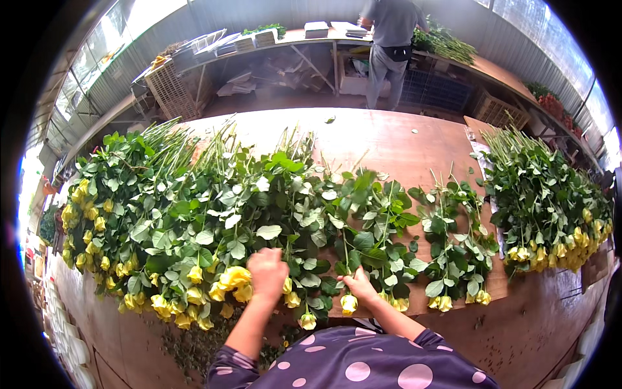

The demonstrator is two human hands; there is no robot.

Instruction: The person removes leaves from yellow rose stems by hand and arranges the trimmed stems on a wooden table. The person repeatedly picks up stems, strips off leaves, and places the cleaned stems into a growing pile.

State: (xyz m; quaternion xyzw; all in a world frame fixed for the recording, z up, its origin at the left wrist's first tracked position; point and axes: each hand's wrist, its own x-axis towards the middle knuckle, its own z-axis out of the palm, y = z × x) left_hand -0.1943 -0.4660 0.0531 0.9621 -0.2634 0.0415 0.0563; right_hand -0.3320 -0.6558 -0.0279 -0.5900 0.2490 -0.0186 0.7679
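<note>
Many yellow roses with long leafy stems lie across a wooden table, their blooms toward me. My right hand grips the stem of a yellow rose just above its bloom, near the table's front edge. My left hand is curled beside a cluster of open yellow blooms, over the leaves of the large pile; whether it grips a stem cannot be told. Between my hands hangs another yellow rose at the edge. Small groups of roses lie right of my right hand.
A dense bunch of yellow roses lies at the far right. Behind the table a person stands at a long back bench with stacked white boxes, greenery and plastic crates. Fallen leaves litter the floor below the front edge.
</note>
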